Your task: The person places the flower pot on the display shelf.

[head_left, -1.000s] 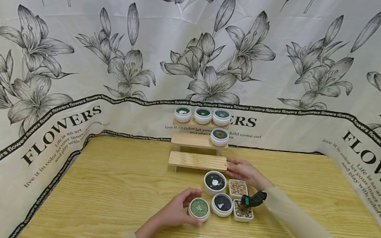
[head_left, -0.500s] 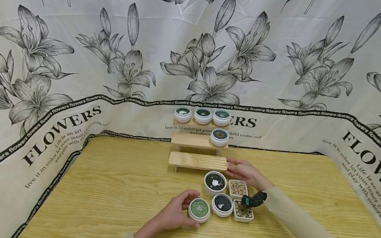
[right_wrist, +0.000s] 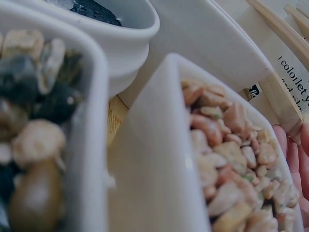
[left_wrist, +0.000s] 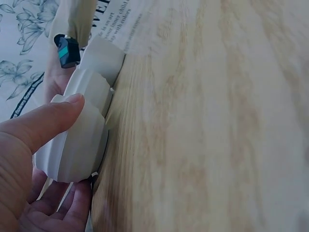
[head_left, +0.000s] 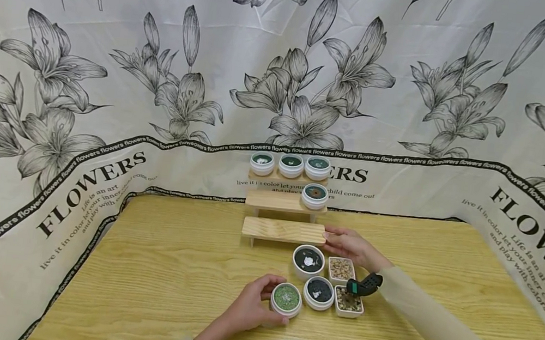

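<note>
My left hand [head_left: 251,307] holds a round white pot [head_left: 286,298] filled with green gravel, thumb on the near side and fingers round the far side. In the left wrist view the thumb [left_wrist: 58,121] lies on the wall of this white pot [left_wrist: 77,140], with the other fingers curled by its base. Farther back, my right hand [head_left: 351,247] grips the right end of a wooden tiered stand's lowest step [head_left: 283,229]. At the edge of the right wrist view, fingers [right_wrist: 293,159] show at the wooden step's end [right_wrist: 286,108].
Between the hands stand two round white pots with dark gravel [head_left: 308,260] [head_left: 319,291] and two square white pots with pebbles [head_left: 341,268] [head_left: 349,301]. Small pots fill the stand's top step [head_left: 288,178]; one pot [head_left: 315,195] sits on the middle step. A flower-printed curtain [head_left: 194,168] hangs behind.
My left hand has shifted very slightly toward me around the green-gravel pot. My right hand, the stand and the pots stay where they were.
</note>
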Demonstrator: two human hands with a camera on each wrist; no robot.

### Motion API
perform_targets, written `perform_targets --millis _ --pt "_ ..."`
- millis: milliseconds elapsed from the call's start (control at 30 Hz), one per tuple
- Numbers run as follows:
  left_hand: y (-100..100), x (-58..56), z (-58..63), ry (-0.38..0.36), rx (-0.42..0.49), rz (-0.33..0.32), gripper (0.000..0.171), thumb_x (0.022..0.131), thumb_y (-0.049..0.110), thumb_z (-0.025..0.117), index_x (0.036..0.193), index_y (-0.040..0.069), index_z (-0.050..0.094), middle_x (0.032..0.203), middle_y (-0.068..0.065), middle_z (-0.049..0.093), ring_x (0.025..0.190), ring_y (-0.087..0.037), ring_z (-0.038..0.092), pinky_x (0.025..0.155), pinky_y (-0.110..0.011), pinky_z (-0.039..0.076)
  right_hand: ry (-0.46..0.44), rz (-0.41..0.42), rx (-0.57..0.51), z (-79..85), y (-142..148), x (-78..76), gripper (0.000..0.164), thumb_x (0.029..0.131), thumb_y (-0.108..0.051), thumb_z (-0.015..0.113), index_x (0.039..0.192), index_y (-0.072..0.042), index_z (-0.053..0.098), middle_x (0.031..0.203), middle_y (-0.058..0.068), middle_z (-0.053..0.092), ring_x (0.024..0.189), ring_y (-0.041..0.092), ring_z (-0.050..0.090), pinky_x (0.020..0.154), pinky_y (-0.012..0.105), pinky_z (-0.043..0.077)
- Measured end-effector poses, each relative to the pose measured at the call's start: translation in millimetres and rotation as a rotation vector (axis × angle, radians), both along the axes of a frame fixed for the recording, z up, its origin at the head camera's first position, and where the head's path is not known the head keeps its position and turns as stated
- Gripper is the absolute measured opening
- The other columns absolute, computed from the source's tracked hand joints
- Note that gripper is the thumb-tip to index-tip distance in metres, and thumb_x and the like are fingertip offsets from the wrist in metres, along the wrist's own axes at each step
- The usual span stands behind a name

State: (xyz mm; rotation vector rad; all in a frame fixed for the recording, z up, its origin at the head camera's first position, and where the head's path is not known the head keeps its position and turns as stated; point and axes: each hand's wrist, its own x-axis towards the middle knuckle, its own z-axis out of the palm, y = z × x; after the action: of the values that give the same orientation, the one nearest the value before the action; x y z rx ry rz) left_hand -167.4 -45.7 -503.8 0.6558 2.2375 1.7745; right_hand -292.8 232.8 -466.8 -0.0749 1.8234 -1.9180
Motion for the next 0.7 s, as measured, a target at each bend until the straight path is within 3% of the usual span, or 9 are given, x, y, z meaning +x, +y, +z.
perform_targets --millis 400,700 --pt "4.6 4.1 -4.1 0.046 0.016 0.068 0.066 0.064 0.005 0.086 0.124 -0.001 0.056 0.116 -0.013 0.063 0.105 -0.019 0.061 0.092 -0.021 0.052 0.011 0.015 0.002 1.1 0.7 0.1 0.064 0.1 -0.007 0.045 0.148 0.013 0.009 0.097 -0.006 0.063 0.086 0.002 0.064 0.084 0.018 0.055" --pt "8.0 6.2 -6.6 0.031 0.044 0.136 0.064 0.063 0.004 0.086 0.12 -0.004 0.057 0.112 -0.015 0.064 0.098 -0.011 0.062 0.086 -0.018 0.054 0.001 0.016 -0.018 -1.6 0.3 -1.2 0.064 0.1 -0.008 0.046 0.148 0.013 0.009 0.103 -0.002 0.061 0.089 0.002 0.064 0.086 0.017 0.054"
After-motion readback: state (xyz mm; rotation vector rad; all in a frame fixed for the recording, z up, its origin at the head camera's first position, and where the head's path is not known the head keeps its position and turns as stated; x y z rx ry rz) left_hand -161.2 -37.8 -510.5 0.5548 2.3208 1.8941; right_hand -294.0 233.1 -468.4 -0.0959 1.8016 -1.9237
